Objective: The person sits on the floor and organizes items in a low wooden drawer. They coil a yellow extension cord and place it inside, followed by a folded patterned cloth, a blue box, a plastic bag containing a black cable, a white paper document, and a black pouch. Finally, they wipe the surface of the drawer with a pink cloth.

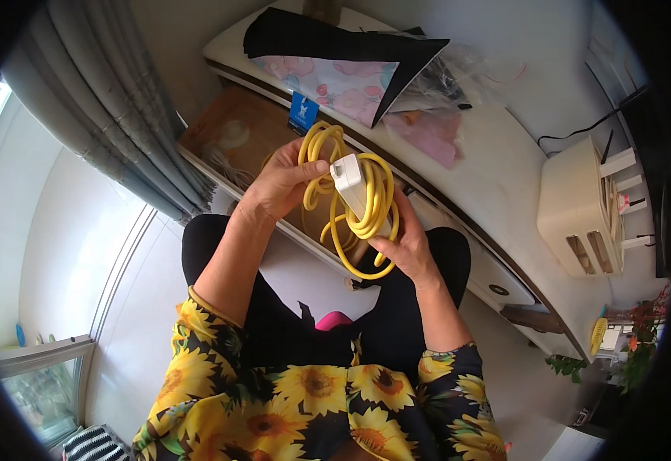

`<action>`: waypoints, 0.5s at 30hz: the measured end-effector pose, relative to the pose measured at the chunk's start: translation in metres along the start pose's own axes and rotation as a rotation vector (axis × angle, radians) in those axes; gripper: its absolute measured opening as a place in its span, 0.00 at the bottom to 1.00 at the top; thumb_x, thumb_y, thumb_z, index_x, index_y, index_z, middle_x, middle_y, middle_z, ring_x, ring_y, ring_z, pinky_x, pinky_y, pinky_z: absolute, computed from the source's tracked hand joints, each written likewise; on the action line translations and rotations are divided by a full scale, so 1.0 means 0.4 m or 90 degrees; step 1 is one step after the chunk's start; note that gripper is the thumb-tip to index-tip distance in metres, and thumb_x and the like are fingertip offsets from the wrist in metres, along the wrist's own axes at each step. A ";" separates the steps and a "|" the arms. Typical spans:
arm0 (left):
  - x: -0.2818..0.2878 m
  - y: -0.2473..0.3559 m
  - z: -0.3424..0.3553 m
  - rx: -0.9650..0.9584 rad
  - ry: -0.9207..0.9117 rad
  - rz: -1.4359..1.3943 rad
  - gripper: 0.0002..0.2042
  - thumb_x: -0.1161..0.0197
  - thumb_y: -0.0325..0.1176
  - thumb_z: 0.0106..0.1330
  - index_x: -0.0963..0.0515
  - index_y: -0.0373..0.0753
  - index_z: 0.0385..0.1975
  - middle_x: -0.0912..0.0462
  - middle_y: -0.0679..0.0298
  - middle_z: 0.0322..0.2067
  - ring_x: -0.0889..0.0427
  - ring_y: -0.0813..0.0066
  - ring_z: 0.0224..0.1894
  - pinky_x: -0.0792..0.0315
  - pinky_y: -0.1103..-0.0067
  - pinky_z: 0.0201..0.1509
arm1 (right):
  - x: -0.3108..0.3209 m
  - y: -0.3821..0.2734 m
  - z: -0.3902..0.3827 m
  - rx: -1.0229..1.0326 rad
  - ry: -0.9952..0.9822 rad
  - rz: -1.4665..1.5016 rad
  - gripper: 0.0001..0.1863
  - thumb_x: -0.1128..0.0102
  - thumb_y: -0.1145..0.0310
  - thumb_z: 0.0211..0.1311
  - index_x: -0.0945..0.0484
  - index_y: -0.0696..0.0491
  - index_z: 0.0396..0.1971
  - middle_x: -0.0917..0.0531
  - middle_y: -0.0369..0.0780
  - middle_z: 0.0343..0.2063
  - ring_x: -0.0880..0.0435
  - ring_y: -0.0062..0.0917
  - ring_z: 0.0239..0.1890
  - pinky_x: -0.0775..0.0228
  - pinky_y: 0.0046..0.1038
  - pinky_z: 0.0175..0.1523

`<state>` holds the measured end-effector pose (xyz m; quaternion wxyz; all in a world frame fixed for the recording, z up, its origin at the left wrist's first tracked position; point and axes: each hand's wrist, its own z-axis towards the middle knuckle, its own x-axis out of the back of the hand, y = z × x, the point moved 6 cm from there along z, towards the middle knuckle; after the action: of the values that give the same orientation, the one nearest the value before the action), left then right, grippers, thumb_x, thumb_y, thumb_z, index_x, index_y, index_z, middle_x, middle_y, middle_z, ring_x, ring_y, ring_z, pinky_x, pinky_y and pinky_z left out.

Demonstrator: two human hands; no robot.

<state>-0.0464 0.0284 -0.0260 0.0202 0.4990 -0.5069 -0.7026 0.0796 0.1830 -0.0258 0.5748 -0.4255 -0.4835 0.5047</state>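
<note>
A coiled yellow cable (372,201) with a white rectangular plug block (349,180) is held up between both hands above my lap. My left hand (281,183) grips the upper loops of the coil with the thumb across them. My right hand (406,242) holds the lower right side of the coil, fingers under the white block. One loop of cable hangs below the hands.
A white desk (497,173) runs diagonally ahead, with a black and floral fabric piece (343,61), clear plastic wrap and a cream box-shaped device (577,207) with cables. An open brown drawer (231,134) lies under the left hand. Grey curtains (112,100) hang at left.
</note>
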 end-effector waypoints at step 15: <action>-0.009 -0.038 -0.011 0.013 -0.100 0.110 0.17 0.30 0.33 0.56 0.23 0.35 0.44 0.19 0.63 0.42 0.22 0.75 0.46 0.29 0.77 0.55 | 0.021 0.019 -0.007 -0.063 0.018 0.166 0.41 0.36 0.61 0.49 0.44 0.51 0.64 0.33 0.40 0.55 0.36 0.28 0.61 0.49 0.32 0.68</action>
<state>-0.0343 0.0345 -0.0346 0.0359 0.3969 -0.5550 -0.7302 0.0812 0.1923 -0.0327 0.4893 -0.5200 -0.4402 0.5444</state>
